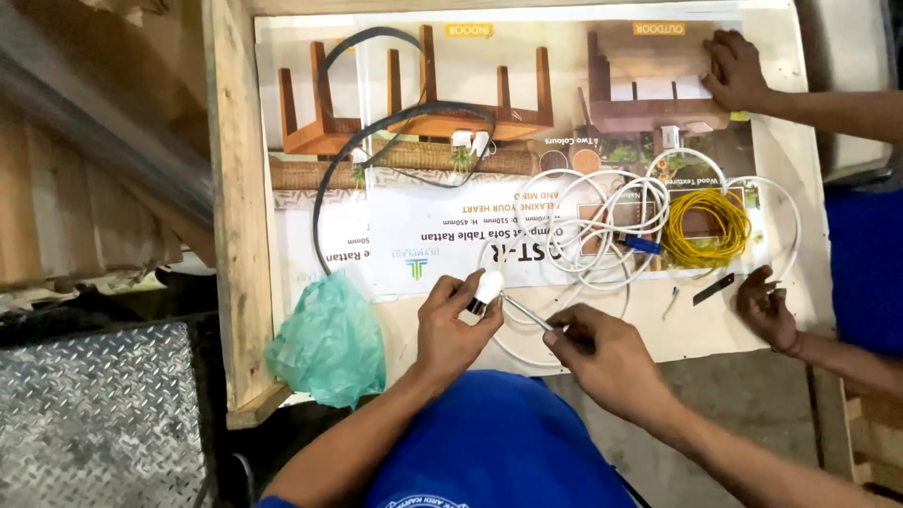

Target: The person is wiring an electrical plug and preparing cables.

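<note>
- Left hand (451,325), low in the middle of the frame, is wrapped around a small white plug (487,287), thumb and fingers closed on it.
- Right hand (602,353), just to the right of it, is pinched shut on a thin screwdriver (527,313); the tip points up-left and meets the plug. Can't really tell if the tip is seated in a screw, too small to see.
- Both hands sit over the lower edge of a big printed poster (423,235) covering the wooden table (235,188).
- Right of centre there's a tangle of white cable (602,216), and touching it a coil of yellow wire (705,226).
- A black cable (376,141) loops across the upper middle of the poster.
- Crumpled green plastic bag (329,343) at the lower left edge of the poster.
- Someone else's two hands rest on the right side: one upper right (734,71), one lower right (767,306), flat on the poster.
</note>
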